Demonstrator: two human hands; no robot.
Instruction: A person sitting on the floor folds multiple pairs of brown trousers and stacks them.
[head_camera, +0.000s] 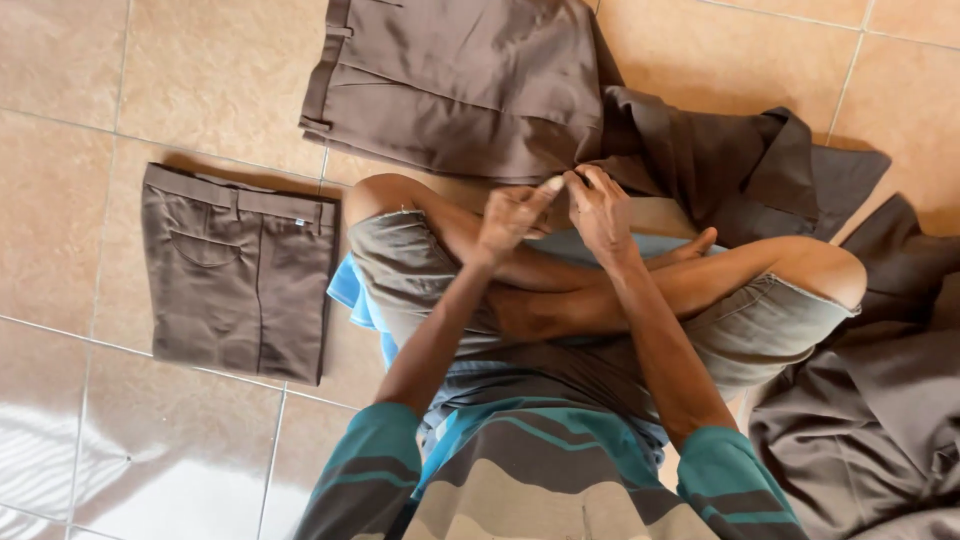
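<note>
Brown trousers (470, 85) lie on the tiled floor (200, 60); left hand (512, 215) and right hand (600, 212) pinch their near edge, fingers together. Folded trousers (238, 272) lie left.

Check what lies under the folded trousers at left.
The folded trousers lie flat on the tile floor, spanning a grout line. Only tile shows around them; anything beneath is covered.

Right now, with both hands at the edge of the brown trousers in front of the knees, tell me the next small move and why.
Probably pull that edge toward the lap and smooth it. The left hand and right hand pinch the brown trousers at their near edge, where the fabric bunches into a crumpled leg, while the folded pair on the tiled floor already lies flat.
</note>
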